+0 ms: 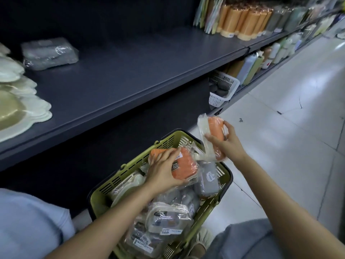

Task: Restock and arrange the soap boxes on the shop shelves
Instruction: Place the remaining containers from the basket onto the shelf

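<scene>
Left hand: the left hand (164,170), in the centre of the frame, is curling its fingers over an orange soap box (183,166) wrapped in clear plastic, its grip closing round the box's near end as the box is lying on top of the basket's load.
Right hand: the right hand (225,142), right of centre, is pinching a second orange soap box (216,132) between thumb and fingers, holding it above the basket's far right corner, tilted, with loose wrapping sticking up at its upper left.
Basket: a green basket (104,186) is sitting on the floor at lower centre, holding a grey soap box (208,181) just beside the left hand's box, plus other wrapped packs (labels too blurred to read).
Shelf: the dark shelf (130,77) is stretching across the upper frame, carrying a grey wrapped pack (50,53) at upper left and pale dishes (20,101) at the left edge.
Far shelf: orange tubes (244,21) are standing at upper right.
Floor: white floor tiles (291,128) are filling the right side.
</scene>
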